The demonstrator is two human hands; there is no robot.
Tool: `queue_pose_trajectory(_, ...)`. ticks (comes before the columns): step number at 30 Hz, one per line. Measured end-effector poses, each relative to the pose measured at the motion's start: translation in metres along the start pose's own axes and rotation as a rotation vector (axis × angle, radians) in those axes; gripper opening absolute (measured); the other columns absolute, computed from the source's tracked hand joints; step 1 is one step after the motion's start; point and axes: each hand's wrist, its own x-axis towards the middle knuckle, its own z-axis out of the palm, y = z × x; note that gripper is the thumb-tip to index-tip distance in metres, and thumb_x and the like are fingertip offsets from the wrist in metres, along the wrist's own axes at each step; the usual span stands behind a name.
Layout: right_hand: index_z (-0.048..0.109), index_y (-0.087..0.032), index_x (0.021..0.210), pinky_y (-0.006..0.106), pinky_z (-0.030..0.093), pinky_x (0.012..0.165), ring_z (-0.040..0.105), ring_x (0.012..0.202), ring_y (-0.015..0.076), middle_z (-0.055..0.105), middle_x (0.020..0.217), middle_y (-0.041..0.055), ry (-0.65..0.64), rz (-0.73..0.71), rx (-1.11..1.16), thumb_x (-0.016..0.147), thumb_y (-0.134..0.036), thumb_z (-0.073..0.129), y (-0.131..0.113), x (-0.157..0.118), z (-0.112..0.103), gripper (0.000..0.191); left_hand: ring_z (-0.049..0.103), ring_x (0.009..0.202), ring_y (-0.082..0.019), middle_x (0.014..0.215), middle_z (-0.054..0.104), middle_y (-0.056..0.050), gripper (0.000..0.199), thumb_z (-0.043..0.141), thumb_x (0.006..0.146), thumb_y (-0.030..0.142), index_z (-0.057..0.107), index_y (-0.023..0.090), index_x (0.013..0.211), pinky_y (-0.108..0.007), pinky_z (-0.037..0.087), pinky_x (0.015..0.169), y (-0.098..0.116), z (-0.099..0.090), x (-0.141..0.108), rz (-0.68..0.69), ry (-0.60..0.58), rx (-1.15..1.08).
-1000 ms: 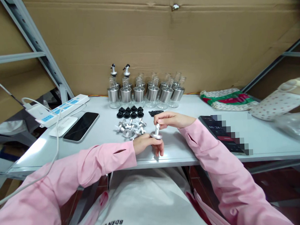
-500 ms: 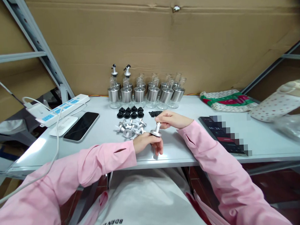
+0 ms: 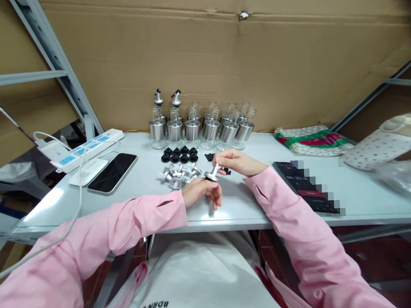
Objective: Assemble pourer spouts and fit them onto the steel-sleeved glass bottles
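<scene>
My right hand pinches the stem of a silver pourer spout above the front of the table. Under it, my left hand has its thumb and index side at the spout's round base, its other fingers curling loosely downward. A dark rim shows at the base's lower edge; its underside is hidden by the left hand. A heap of silver pourer spouts lies just left of my hands. Black stoppers stand in rows behind the heap. Small black pieces lie behind my right hand, partly covered.
Glass bottles with steel sleeves stand in rows at the back, two with pourers on top. To the left are a black phone and a power strip. A second phone, patterned cloth and dotted bottle lie right.
The spout has tilted and shifted slightly up and left, its base now against my left hand's thumb side with a dark rim showing. The view has shifted slightly.
</scene>
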Motion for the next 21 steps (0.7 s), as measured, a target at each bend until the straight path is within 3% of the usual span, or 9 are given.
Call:
queue_pose_trajectory(9,0.061,-0.012,0.072,0.024,0.032,0.056,0.042,0.054,0.0073,0.049,0.057,-0.0023,0.023,0.017,0.028,0.078,-0.048,0.056,-0.003,-0.003,-0.003,0.037,0.055,0.047,-0.013,0.055,0.059,-0.004,0.028,0.05,0.066,0.04,0.053,0.012,0.064,-0.028,0.041,0.056,-0.001,0.002,-0.003,0.002,-0.027,0.068)
queue_pose_trajectory(15,0.064,-0.016,0.079,0.024,0.039,0.06,0.05,0.058,0.0085,0.054,0.057,-0.0029,0.259,0.012,0.24,0.07,-0.037,0.067,-0.001,-0.007,-0.009,0.023,0.055,0.05,-0.012,0.059,0.06,-0.004,0.029,0.047,0.071,0.039,0.056,0.011,0.069,-0.027,0.04,0.059,0.0,0.004,-0.007,0.013,-0.054,0.141)
queue_pose_trajectory(21,0.06,-0.019,0.078,0.026,0.045,0.064,0.055,0.059,0.009,0.058,0.061,-0.0038,0.47,0.05,0.298,0.062,-0.033,0.072,-0.003,-0.007,-0.013,0.025,0.054,0.047,-0.012,0.057,0.059,-0.004,0.03,0.049,0.068,0.04,0.056,0.011,0.067,-0.027,0.04,0.057,0.001,0.004,-0.005,0.01,-0.047,0.147)
